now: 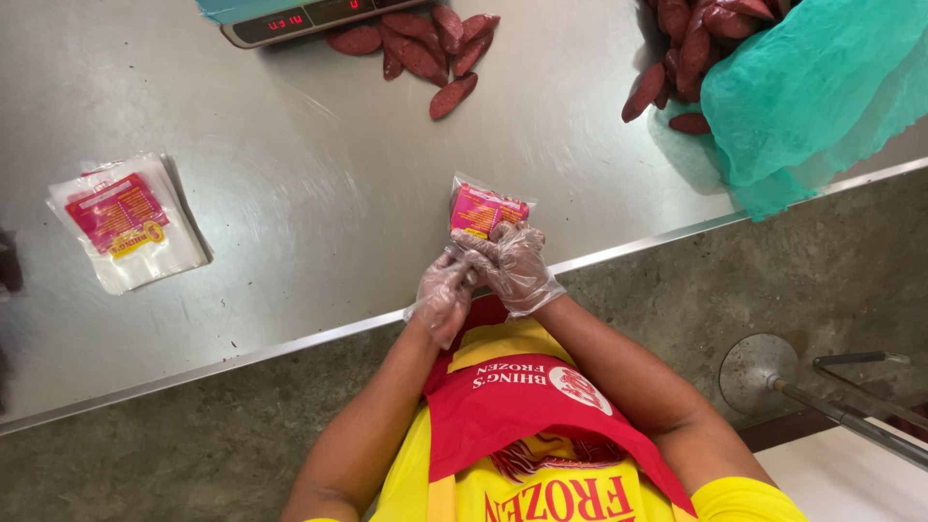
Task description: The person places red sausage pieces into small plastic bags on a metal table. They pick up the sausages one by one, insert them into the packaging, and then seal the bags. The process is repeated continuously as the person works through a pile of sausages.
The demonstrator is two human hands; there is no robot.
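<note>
Head camera, looking straight down: both hands are in thin clear plastic gloves and meet just above the near edge of a steel table (290, 251). The left hand (443, 295) is curled, its fingers bent in toward the lower edge of a small clear packet (483, 208) with a pink and yellow label. The right hand (517, 269) is also closed, its fingertips pinching the packet's lower right corner, so both hands have hold of the same packet. The packet lies over the table, near its front edge and roughly in the middle of the view, with its upper end pointing away from the person. Whether it rests flat on the steel or is lifted a little cannot be told. Well to the left lies a small stack of empty bags (126, 222) of the same kind, flat on the table. At the far edge sits a scale (290, 19) with a lit display, and just beside it a loose heap of dark red sausages (425, 48). More sausages (681, 58) lie at the upper right, partly under a green plastic sheet (812, 97). The person wears a yellow shirt and a red apron (512, 406).
</note>
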